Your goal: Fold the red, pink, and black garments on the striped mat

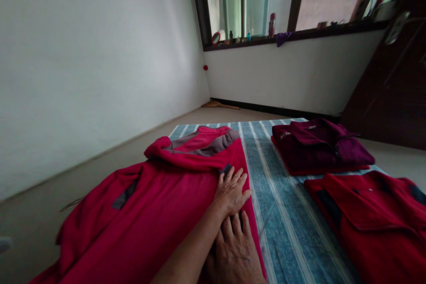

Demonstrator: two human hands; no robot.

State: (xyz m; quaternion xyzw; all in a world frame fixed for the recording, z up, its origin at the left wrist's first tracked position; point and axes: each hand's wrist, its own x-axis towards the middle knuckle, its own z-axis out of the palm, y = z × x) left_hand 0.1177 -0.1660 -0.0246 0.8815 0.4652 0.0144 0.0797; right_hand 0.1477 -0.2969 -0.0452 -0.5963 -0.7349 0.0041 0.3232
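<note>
A pinkish-red fleece jacket (166,213) with grey shoulder panels lies spread on the bed, its collar at the far end and one sleeve hanging over the left side. My left hand (232,190) rests palm down on the jacket's right edge, beside a small dark patch, fingers stretched out. Just nearer to me, my right hand (235,248) lies flat on the same edge, its fingertips close to the left wrist. Neither hand grips the cloth.
Blue striped sheet (282,213) covers the bed. To the right lie a folded purple garment (319,148) on red cloth and a folded red garment (376,217). A white wall (100,53) runs along the left; a windowsill (249,44) holds small bottles. A dark door (392,84) stands at right.
</note>
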